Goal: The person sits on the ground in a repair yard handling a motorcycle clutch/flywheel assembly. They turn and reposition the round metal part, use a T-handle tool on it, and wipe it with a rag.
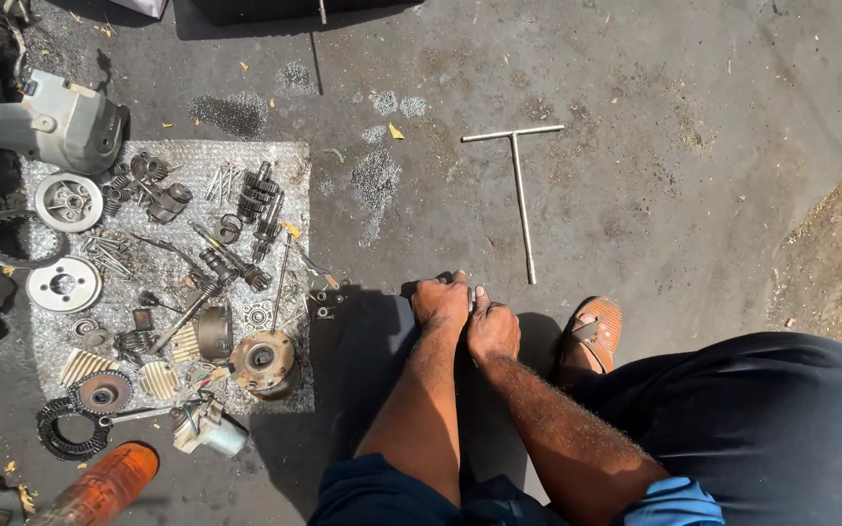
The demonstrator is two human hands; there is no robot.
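Pressing left hand (440,302) and right hand (492,329) together on small metal part (475,292), mostly hidden, below T-handle wrench (520,190) | grip: both clamped on it | handling: likely stiff, oily-slippery; holding by edges.

Hands: left hand (440,300) and right hand (492,329) touch side by side, low on the oily concrete floor (694,195).
Ahead, right: long steel T-handle wrench (520,185), its tip near the hands.
Left: clear bubble-wrap sheet (289,156), with grey metal gears and engine parts (197,282) on it.
Right, just beside: orange sandal (594,331).
Far left, ahead: grey metal engine casing (51,122).
Left, behind: orange plastic bottle (99,485).
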